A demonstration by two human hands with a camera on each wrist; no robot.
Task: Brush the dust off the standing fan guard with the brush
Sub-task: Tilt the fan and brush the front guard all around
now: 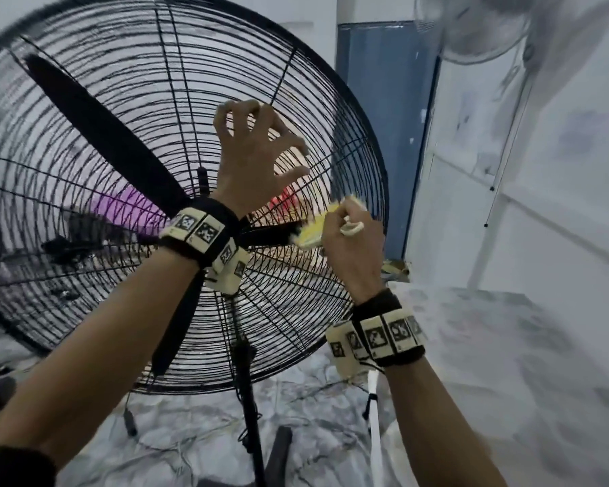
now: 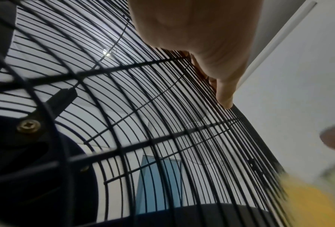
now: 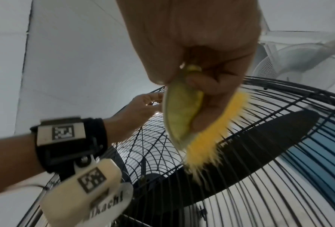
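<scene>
1. Far left, the black wire fan guard (image 1: 85, 135) fills the head view, tilted on its black stand (image 1: 250, 398), dark blades (image 1: 95, 135) sitting behind the wires.
2. Moving in, the left hand (image 1: 250, 152) is up at about one o'clock from the hub, fingers (image 1: 289, 135) spread and hooked through the wires; the left wrist view shows a fingertip (image 2: 226, 101) pressed right on the guard.
3. Next across, the right hand (image 1: 354, 240) sits at three o'clock from the hub, near the rim, fingers wrapped tight around the brush (image 1: 317, 232).
4. The right wrist view tells it best: yellow bristles (image 3: 217, 138) touch the wires and splay between them, thumb on the pale back of the brush body.
5. Both wrists wear black bands with square-patterned tags (image 1: 204, 233).
6. Beyond the rim, a blue panel (image 1: 377, 100) stands against the wall.
7. Top right, a white wall fan (image 1: 479, 26), blurred.
8. Below, grey marbled floor (image 1: 489, 363).
</scene>
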